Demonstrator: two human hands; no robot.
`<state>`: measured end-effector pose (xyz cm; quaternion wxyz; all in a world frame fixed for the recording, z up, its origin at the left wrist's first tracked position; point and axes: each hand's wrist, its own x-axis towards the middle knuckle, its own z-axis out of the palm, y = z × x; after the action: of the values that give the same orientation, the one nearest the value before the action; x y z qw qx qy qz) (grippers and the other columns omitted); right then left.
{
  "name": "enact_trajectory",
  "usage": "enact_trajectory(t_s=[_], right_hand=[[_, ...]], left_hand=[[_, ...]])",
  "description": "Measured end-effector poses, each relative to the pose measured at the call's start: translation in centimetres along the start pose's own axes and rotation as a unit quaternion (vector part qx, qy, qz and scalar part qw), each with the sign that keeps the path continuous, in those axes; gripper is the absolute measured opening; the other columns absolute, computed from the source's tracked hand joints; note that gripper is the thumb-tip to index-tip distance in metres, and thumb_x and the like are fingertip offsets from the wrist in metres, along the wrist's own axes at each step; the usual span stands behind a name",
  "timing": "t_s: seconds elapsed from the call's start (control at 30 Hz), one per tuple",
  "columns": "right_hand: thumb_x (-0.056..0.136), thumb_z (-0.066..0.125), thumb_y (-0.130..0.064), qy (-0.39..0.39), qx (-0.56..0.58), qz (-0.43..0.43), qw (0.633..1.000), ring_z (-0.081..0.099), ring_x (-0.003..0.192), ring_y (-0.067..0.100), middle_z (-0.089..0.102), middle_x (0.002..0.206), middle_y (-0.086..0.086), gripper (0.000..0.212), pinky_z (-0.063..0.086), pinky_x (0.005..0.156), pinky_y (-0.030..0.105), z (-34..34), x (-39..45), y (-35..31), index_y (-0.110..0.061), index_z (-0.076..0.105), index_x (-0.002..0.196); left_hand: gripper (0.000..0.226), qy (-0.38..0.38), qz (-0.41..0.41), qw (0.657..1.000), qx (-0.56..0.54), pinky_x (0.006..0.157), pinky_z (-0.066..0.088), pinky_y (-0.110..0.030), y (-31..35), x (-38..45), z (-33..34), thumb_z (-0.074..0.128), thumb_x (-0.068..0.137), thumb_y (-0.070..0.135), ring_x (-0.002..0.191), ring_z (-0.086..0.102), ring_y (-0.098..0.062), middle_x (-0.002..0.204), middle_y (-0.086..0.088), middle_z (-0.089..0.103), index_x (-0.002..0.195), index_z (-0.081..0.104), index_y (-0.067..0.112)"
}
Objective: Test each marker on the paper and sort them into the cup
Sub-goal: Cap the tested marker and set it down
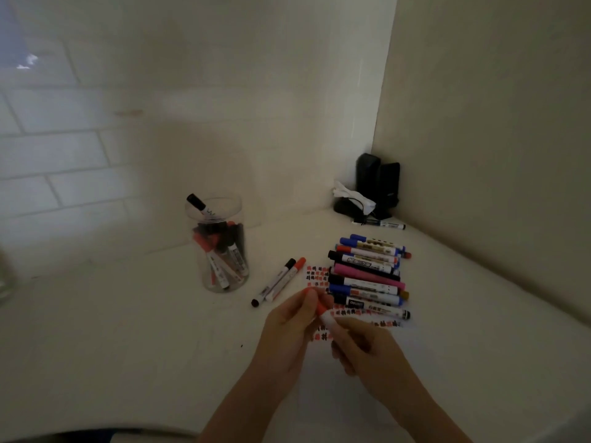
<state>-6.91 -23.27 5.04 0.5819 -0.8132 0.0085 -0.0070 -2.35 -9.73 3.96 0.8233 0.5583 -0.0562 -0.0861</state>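
Observation:
My left hand pinches the orange cap end of a red marker, while my right hand grips its white barrel. Both hands hover over the paper, which carries rows of red and black test marks. A pile of markers lies across the paper's far end. One black and one red marker rest side by side on the table to the left of the paper. A clear cup further left holds several markers, one black-capped one sticking above the rim.
Two black speakers with a cable and white tissue stand in the far right corner, a single marker lying before them. Walls close in at the back and right. A glass object shows at the left edge.

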Motion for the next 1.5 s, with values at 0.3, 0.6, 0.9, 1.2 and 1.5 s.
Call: enact_trajectory(t_s=[0.3,0.6,0.9,1.2,1.5], right_hand=[[0.090,0.059,-0.034,0.159,-0.223,-0.080,0.958,0.054,0.063,-0.016,0.071,0.091,-0.016,0.031,0.041,0.063,-0.003,-2.8,-1.2,3.0,-0.025,0.066,0.118],[0.100,0.043,-0.012,0.187,0.094,-0.068,0.976,0.071,0.084,0.009,0.070,0.106,-0.003,0.030,0.056,0.074,0.019,-5.0,1.2,3.6,-0.031,0.063,0.113],[0.094,0.052,-0.021,0.163,0.205,0.038,0.964,0.047,0.055,0.010,0.057,0.066,0.005,0.022,0.037,0.047,0.020,-8.6,2.9,5.9,-0.004,0.065,0.098],[0.098,0.047,-0.025,0.213,0.011,0.001,0.977,0.054,0.049,0.004,0.065,0.066,0.000,0.018,0.045,0.048,0.019,-9.0,3.7,8.3,-0.018,0.063,0.094],[0.090,0.061,-0.034,0.202,-0.111,-0.002,0.973,0.060,0.070,-0.014,0.062,0.080,-0.021,0.007,0.048,0.060,0.006,-8.4,3.7,9.1,-0.029,0.057,0.094]], left_hand=[[0.022,0.223,0.087,0.964,0.120,0.070,0.043,-0.013,3.7,3.0,-3.8,0.047,0.099,0.030,0.089,0.059,-0.009,0.089,0.008,0.065,0.093,0.063,0.016],[0.020,0.008,0.034,0.961,0.276,0.086,0.055,-0.027,-2.7,3.6,-1.1,0.057,0.093,0.033,0.090,0.067,-0.004,0.097,0.008,0.072,0.104,0.069,0.022],[0.011,-0.011,0.124,0.879,0.461,0.075,0.040,0.002,-4.4,5.4,-1.9,0.060,0.091,0.032,0.090,0.058,0.013,0.092,0.023,0.064,0.100,0.060,0.038],[0.011,0.033,0.122,0.882,0.454,0.071,0.040,0.003,-4.5,5.5,-1.8,0.056,0.090,0.039,0.081,0.060,0.013,0.086,0.017,0.068,0.098,0.063,0.034],[0.012,0.039,0.118,0.881,0.456,0.071,0.039,0.003,-4.3,5.3,-1.6,0.058,0.091,0.035,0.082,0.057,0.017,0.087,0.017,0.066,0.102,0.063,0.031]])
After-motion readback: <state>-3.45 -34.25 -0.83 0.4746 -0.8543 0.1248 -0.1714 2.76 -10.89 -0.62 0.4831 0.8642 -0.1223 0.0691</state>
